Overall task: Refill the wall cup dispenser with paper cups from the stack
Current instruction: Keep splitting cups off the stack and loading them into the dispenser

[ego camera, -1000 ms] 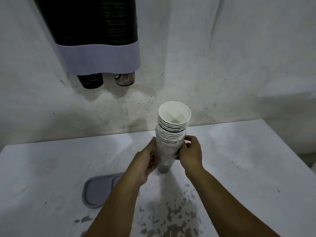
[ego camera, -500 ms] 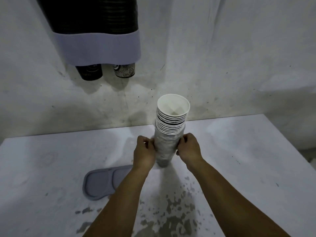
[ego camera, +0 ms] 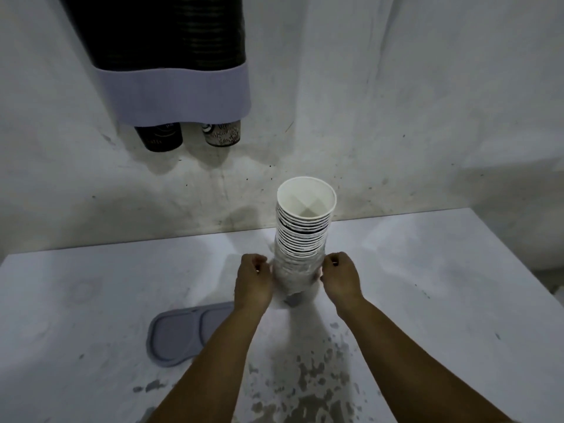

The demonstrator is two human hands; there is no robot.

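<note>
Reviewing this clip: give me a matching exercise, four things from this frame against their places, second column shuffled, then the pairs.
Things:
1. cup stack
2. grey lid
3. dispenser
4. black cup

Places:
A. mounted on the wall, upper left
B. upright between both hands
C. poking out under the dispenser
D. flat on the table, left of the arms

Pairs: 1-B, 2-D, 3-A, 4-C

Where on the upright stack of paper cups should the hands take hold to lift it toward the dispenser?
Probably low on the stack of paper cups, at the wrapped lower part, from both sides. It stands upright on the table and is tall and narrow, so gripping near the rims could tip it or pull cups apart. The left hand and right hand already flank that part.
</note>
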